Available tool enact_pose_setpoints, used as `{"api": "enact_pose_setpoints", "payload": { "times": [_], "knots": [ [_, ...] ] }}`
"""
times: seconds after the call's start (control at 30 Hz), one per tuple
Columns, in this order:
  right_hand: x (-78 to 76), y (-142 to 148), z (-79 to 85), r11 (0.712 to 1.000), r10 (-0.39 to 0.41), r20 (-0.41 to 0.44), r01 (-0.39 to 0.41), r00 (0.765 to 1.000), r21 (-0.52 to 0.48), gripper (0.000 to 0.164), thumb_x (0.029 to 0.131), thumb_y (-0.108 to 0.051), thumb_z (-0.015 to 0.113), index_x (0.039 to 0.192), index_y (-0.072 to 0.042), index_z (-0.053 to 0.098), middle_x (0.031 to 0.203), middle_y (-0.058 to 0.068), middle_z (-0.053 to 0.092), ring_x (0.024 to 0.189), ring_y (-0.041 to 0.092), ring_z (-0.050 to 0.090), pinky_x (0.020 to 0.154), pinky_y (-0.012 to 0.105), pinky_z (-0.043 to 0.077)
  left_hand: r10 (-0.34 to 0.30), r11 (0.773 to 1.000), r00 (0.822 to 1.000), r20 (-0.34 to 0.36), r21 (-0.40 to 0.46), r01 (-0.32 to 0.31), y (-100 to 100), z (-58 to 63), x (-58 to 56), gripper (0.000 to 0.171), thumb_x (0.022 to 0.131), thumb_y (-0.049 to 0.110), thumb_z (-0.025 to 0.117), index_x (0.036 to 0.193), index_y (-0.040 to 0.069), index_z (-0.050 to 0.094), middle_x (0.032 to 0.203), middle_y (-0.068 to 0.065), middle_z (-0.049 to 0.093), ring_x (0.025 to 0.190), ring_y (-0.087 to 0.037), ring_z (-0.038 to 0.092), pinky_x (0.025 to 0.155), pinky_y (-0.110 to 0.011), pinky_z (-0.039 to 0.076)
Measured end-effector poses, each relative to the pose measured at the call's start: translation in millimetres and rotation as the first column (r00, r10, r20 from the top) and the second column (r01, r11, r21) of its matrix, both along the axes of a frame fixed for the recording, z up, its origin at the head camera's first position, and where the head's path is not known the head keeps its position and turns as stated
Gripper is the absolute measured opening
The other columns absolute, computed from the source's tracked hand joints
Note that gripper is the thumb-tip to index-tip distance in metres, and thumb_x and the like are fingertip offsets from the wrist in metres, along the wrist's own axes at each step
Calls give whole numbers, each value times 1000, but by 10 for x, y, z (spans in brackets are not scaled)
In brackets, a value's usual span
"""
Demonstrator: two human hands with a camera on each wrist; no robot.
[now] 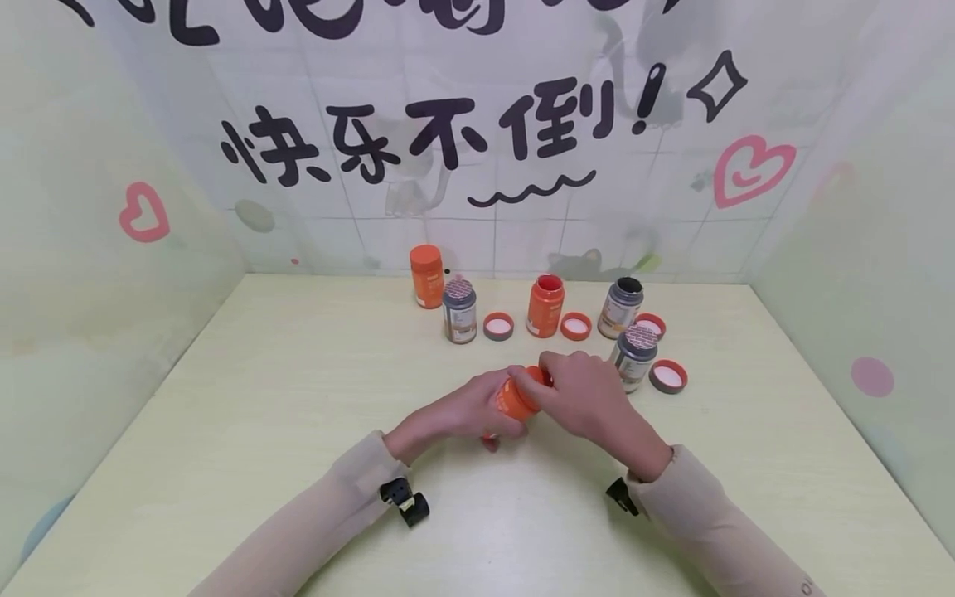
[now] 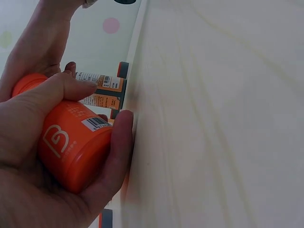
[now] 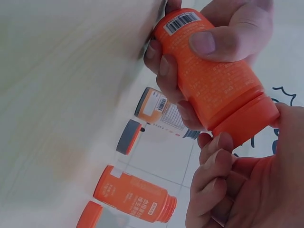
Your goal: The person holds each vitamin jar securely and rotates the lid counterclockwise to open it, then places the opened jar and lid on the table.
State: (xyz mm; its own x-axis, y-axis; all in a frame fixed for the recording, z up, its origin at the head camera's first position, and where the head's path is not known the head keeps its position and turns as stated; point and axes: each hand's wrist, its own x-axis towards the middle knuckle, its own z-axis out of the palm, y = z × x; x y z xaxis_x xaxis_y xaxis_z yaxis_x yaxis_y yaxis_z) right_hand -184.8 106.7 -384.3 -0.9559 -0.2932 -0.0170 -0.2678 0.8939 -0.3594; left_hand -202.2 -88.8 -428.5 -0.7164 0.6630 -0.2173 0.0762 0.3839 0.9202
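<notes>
Held tilted above the table is an orange bottle (image 1: 513,403) with a barcode and pale print. My left hand (image 1: 477,408) grips its body, thumb on one side and fingers wrapped round the other, as the right wrist view shows. My right hand (image 1: 585,394) pinches the orange cap (image 3: 247,121) between thumb and fingers. The cap sits on the bottle's neck. In the left wrist view the bottle's base points toward the camera, and my left hand partly covers its body.
Behind the hands stand a capped orange bottle (image 1: 428,280), an uncapped orange bottle (image 1: 545,308), a grey bottle with a patterned seal (image 1: 460,313), an open grey bottle (image 1: 619,311) and another sealed grey bottle (image 1: 632,365). Loose caps (image 1: 668,376) lie beside them on the table (image 1: 298,373).
</notes>
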Motion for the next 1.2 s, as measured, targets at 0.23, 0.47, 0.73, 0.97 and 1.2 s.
{"api": "enact_pose_setpoints", "payload": {
  "times": [0.23,0.47,0.73,0.97,1.2],
  "knots": [
    [18,-24,27,1000,11,30,-11,999,-17,42,101,-53,50,83,-16,58,60,2,50,55,19,50,53,28,34,4,1000,1000,-6,-4,-4,-1,8,3,58,88,12,77,139,24,51,118,-4,62,101,-24,63,59,-33,61],
    [9,-14,31,999,37,29,-37,999,-15,39,100,-51,52,88,-15,61,62,2,51,58,18,51,54,28,36,2,1000,1000,-9,-19,-2,6,7,-7,62,89,13,78,142,27,50,118,-5,62,98,-25,64,59,-32,61],
    [17,-4,62,999,54,39,-54,998,-7,39,100,-52,52,90,-15,61,62,1,50,58,18,51,54,28,35,-1,1000,1000,-13,-9,1,11,8,-1,63,89,13,77,144,27,49,119,-5,61,99,-25,63,58,-32,60],
    [23,13,61,999,-21,69,19,997,29,54,100,-63,47,75,-16,58,58,1,47,54,19,49,52,28,32,2,1000,1000,-23,-8,-2,17,1,1,57,89,14,78,138,24,51,115,-5,62,95,-24,64,57,-33,60],
    [17,7,33,1000,-10,97,9,995,11,55,101,-61,45,72,-16,57,59,2,50,57,19,51,55,29,35,4,1000,1000,-25,-12,-5,17,-2,-2,54,88,14,78,135,24,52,115,-5,62,92,-24,65,56,-33,60]
  ]
}}
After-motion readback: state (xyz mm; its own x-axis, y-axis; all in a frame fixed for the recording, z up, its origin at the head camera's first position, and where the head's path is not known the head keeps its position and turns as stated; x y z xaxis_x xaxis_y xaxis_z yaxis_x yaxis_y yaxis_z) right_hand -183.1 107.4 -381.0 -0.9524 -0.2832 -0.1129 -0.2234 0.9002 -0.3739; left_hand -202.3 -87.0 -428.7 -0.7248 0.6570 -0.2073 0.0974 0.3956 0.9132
